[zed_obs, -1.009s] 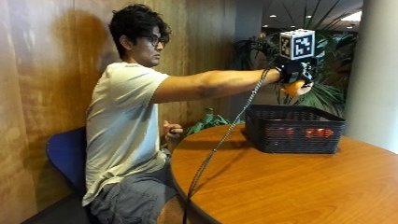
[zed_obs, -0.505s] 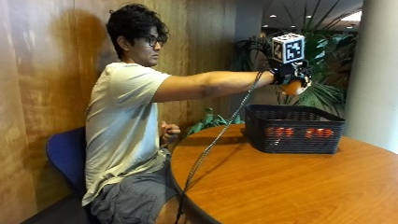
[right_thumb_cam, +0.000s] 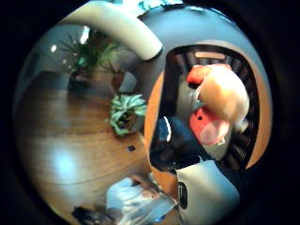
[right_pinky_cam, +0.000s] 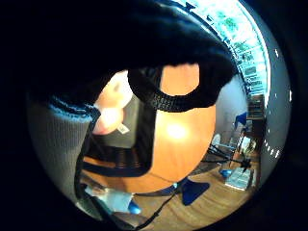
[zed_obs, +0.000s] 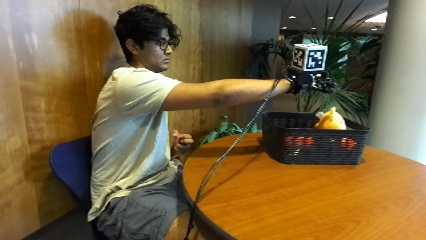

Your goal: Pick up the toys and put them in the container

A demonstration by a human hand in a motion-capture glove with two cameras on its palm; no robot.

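In the outside view my gloved right hand point(zed_obs: 314, 81) hangs in the air above the black mesh basket point(zed_obs: 313, 146), fingers spread and holding nothing. An orange plush toy point(zed_obs: 331, 120) pokes up over the basket's rim, directly under the hand. Red toys point(zed_obs: 299, 142) show through the mesh wall. The thumb side palm view looks down into the basket point(right_thumb_cam: 169, 89): the orange plush point(right_thumb_cam: 226, 96) lies over red toys point(right_thumb_cam: 207, 127). In the little finger side palm view the plush point(right_pinky_cam: 113, 103) shows below the glove.
The basket stands at the far side of a round wooden table point(zed_obs: 299, 195). The person sits on a blue chair point(zed_obs: 66, 165), bare hand near the table's edge point(zed_obs: 181, 142). Plants point(zed_obs: 346, 95) and a pillar point(zed_obs: 399, 75) stand behind the basket.
The hand held the orange plush above the basket before. It has let go, and the plush is now down at the basket's rim while the empty hand stays above.
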